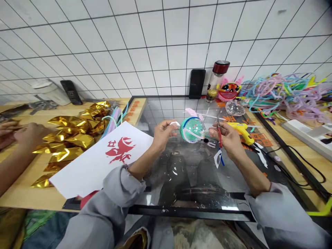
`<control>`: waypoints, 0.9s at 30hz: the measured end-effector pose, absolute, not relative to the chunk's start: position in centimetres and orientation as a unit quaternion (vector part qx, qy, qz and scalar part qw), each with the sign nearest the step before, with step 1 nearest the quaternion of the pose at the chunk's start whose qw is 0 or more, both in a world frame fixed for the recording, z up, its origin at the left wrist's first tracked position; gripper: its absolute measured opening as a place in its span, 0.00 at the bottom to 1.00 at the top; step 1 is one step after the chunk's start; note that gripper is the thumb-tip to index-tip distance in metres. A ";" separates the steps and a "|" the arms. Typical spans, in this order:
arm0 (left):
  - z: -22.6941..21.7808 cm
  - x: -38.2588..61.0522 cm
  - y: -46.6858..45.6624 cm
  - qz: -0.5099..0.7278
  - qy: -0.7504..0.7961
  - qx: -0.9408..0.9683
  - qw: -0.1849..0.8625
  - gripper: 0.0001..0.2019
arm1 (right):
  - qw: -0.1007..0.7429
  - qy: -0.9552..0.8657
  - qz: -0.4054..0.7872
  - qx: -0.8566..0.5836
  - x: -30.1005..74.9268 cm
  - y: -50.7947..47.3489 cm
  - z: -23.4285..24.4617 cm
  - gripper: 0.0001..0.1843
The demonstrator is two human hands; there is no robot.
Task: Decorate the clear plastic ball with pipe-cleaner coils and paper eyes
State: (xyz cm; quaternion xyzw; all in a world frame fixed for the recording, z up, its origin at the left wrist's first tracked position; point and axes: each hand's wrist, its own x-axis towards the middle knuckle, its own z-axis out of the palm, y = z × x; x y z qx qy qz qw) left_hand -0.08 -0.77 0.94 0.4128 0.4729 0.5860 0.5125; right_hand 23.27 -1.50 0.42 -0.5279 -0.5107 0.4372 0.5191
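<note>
My left hand point(164, 133) is closed in a pinch on a small white paper piece point(175, 123), just left of a clear plastic ball point(193, 129). Green material fills the ball, white and blue bands run over it, and a pink fuzzy piece point(191, 112) sits on top. To the ball's right, my right hand point(228, 136) is closed around red-handled scissors point(220, 136), partly hidden by the fingers. Below that hand lies a white and blue cut piece point(218, 159). Small black and white cut-outs point(211, 145) rest between the ball and my right hand.
A yellow glue gun point(242, 132) and a clear half dome point(234, 107) are at right, before tangled pipe cleaners point(287, 95). A bottle point(216, 81) and phone point(197, 83) stand behind. White paper point(93, 166), gold foil point(75, 138) and another person's hand point(29, 135) are left.
</note>
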 end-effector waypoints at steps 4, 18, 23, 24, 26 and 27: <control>0.7 0.5 -1.5 0.589 0.472 0.377 0.536 0.14 | 0.509 -0.495 0.436 -0.553 23.2 -0.8 -0.1 0.27; 0.1 1.2 -1.7 0.575 0.437 0.354 0.594 0.16 | 0.537 -0.535 0.419 -0.499 21.4 -0.4 -0.3 0.23; -0.4 2.2 0.0 0.601 0.358 0.347 0.625 0.14 | 0.530 -0.632 0.246 -0.510 22.1 -0.2 0.7 0.21; -0.6 2.5 0.4 0.604 0.344 0.337 0.635 0.14 | 0.524 -0.642 0.216 -0.517 22.2 -0.2 0.8 0.21; -1.1 2.8 1.2 0.604 0.323 0.316 0.656 0.14 | 0.516 -0.650 0.178 -0.529 22.4 -0.1 0.9 0.21; -1.3 3.0 1.4 0.602 0.316 0.311 0.664 0.14 | 0.513 -0.654 0.165 -0.531 22.5 0.0 0.8 0.21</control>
